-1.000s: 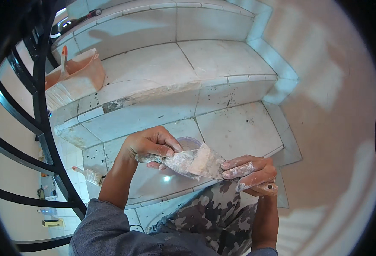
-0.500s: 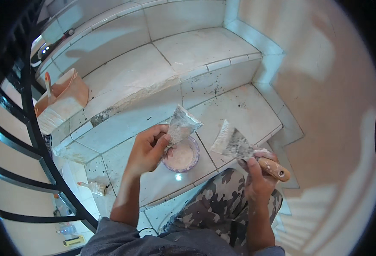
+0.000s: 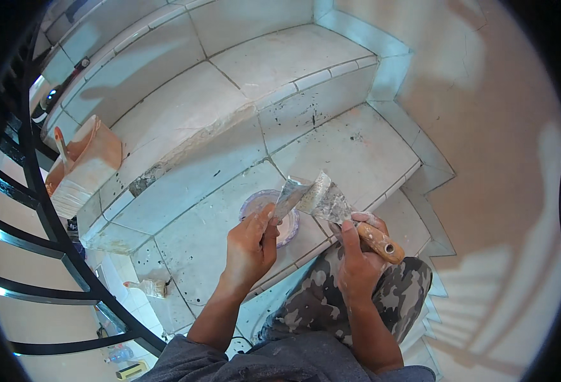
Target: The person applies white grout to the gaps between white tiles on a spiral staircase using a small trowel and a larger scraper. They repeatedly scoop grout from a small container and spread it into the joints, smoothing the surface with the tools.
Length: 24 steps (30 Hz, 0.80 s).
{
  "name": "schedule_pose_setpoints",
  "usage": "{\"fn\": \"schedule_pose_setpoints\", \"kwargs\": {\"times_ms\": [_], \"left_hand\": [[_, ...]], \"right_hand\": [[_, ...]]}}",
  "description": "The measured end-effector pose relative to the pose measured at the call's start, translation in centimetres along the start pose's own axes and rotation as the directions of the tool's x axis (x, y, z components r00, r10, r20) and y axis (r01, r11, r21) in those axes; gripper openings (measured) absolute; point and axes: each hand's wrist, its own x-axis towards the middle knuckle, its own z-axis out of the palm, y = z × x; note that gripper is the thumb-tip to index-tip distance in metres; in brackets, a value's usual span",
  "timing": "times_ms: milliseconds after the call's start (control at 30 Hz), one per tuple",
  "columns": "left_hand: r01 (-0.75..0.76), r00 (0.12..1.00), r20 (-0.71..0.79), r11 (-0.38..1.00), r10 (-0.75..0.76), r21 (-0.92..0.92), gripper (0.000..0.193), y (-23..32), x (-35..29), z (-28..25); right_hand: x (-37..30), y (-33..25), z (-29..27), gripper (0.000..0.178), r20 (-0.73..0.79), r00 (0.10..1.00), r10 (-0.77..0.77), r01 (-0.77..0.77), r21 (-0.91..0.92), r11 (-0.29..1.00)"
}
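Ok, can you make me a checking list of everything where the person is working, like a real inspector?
Surface: white tiled steps, dark specks, one broken edge.
Job's things: bare-looking metal scraper, wooden-handled scraper with whitish smears, purple-rimmed bowl on a step.
Clutter: peach tub, paintbrush, clear bottle.
Hands: left hand holds the metal scraper; right hand holds the wooden-handled one. Blades overlap in view; can't tell if they touch.
Cables: a thin dark curve by the shirt, maybe a cord; unclear.
Surroundings: black railing left, beige wall right.
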Motion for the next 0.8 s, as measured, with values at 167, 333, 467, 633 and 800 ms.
{"fn": "schedule_pose_setpoints", "kwargs": {"times_ms": [167, 333, 467, 633, 800], "left_hand": [[-0.022, 1.000, 0.013, 0.998, 0.021, 0.061, 0.037, 0.0, 0.2, -0.4], [-0.088, 0.995, 0.049, 0.988, 0.082, 0.128, 0.035, -0.4, 0.0, -0.3], [-0.187, 0.982, 0.076, 0.957, 0.174, 0.221, 0.038, -1.0, 0.0, -0.2], [-0.205, 0.979, 0.076, 0.937, 0.191, 0.284, 0.039, -2.4, -0.1, -0.8], [-0.213, 0.977, 0.079, 0.887, 0.198, 0.409, 0.042, -3.2, 1.2, -2.6]], "right_hand": [[0.2, -0.2, 0.0, 0.022, 0.005, 1.000, 0.001, -0.001, 0.008, 1.000], [0.3, -0.3, 0.8, 0.020, -0.021, 0.996, 0.090, -0.088, 0.080, 0.993], [0.3, -0.2, 1.0, 0.020, -0.013, 0.998, 0.056, -0.054, 0.120, 0.991], [0.3, -0.8, 1.5, 0.020, 0.003, 1.000, 0.011, -0.011, 0.124, 0.992], [0.8, -1.0, 3.0, 0.022, 0.038, 0.990, 0.139, -0.144, 0.293, 0.945]]}}
